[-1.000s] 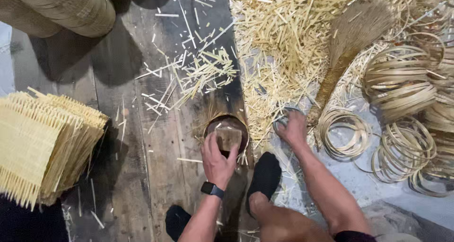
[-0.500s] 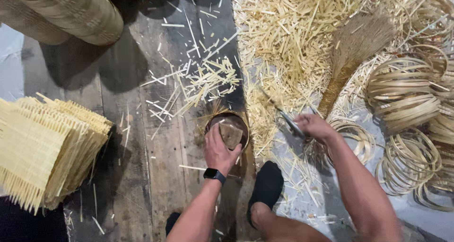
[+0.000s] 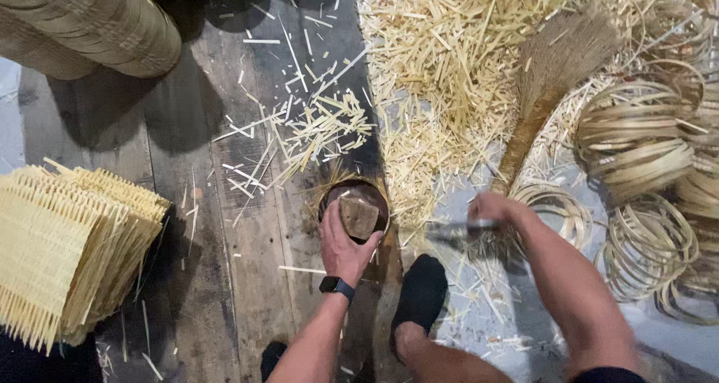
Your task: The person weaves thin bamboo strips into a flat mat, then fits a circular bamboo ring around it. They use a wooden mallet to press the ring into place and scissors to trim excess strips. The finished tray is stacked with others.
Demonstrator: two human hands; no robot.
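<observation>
Bamboo work is shown from above, on a floor. A small wooden block [image 3: 359, 217] is pressed down by the left hand [image 3: 345, 244], fingers curled over its near edge, so that it is kept steady inside a round bamboo ring [image 3: 352, 196]. A thin dark blade [image 3: 458, 229] is gripped in the closed right hand [image 3: 490, 207], just beside the ring, and is blurred. A dark foot [image 3: 421, 293] is set between the two arms. Dark wooden floor boards [image 3: 217, 278] are strewn with pale cut sticks [image 3: 314, 128]. Woven bamboo mats [image 3: 67, 248] are stacked at the left. Bamboo hoops [image 3: 644, 158] and a straw broom [image 3: 547, 83] are laid at the right.
</observation>
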